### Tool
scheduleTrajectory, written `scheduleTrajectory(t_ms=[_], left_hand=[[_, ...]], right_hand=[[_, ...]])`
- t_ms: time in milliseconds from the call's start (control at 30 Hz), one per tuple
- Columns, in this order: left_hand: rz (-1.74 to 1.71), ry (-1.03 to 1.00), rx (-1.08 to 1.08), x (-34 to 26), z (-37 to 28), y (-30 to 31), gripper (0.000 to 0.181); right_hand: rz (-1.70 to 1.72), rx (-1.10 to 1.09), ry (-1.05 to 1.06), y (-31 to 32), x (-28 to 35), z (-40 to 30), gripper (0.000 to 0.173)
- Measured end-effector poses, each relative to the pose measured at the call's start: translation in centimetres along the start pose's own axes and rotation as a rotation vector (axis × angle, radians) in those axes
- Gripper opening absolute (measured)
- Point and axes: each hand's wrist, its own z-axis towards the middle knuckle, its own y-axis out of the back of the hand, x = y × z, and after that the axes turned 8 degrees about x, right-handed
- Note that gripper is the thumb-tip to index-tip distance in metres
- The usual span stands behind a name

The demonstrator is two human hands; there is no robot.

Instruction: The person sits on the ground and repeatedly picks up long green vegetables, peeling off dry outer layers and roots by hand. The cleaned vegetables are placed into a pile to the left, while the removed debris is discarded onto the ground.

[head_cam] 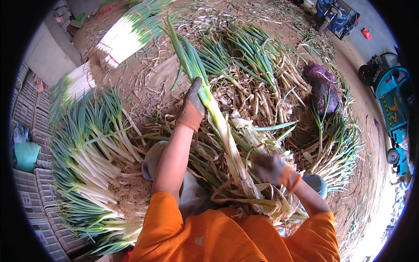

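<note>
My left hand (194,100), in a grey-palmed work glove with an orange cuff, grips a thick green onion (214,109) around its stem below the green leaves. The stalk slants across my lap, leaves pointing away and its lower end towards my shirt. Dry, pale outer leaves (250,188) hang loose about that lower part. Right of the stalk is my right hand (270,168), gloved too and blurred; whether its fingers hold anything is not visible. Under both hands lies a heap of stripped leaves and husks (209,157), covering much of my lap.
Green onions with roots (98,157) fan out on my left; untrimmed ones (258,62) lie ahead. Red-banded bundles (127,36) are at upper left, plastic crates (29,108) along the left edge. To the right are a purple mesh sack (324,88) and a blue cart (392,98).
</note>
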Motion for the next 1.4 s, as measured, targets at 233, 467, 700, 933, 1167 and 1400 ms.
scheduleTrajectory(t_ms=[233,467,700,933,1167,1400], left_hand=[[-0.047,0.107,0.038,-1.9,-0.7,-2.2,0.056],[-0.117,0.144,-0.064,-3.5,-1.7,-2.5,0.071],[-0.040,0.240,0.060,1.1,-0.4,-1.4,0.034],[-0.017,0.147,-0.040,-0.6,-0.7,-0.3,0.032],[-0.178,0.112,0.030,-2.1,-0.5,0.1,0.031],[-0.135,0.036,-0.040,-2.0,-0.9,-2.7,0.037]], right_hand=[[0.273,-0.451,-0.360,1.4,-3.3,16.2,0.066],[1.508,-0.611,-0.385,1.7,-6.9,17.3,0.022],[1.524,-0.761,-0.404,-3.1,-6.2,16.3,0.012],[1.632,-0.788,-0.687,-3.8,-2.0,9.7,0.013],[0.412,0.178,-0.722,-4.6,-1.3,-3.7,0.024],[0.264,-0.440,-0.443,2.1,-1.8,6.3,0.047]])
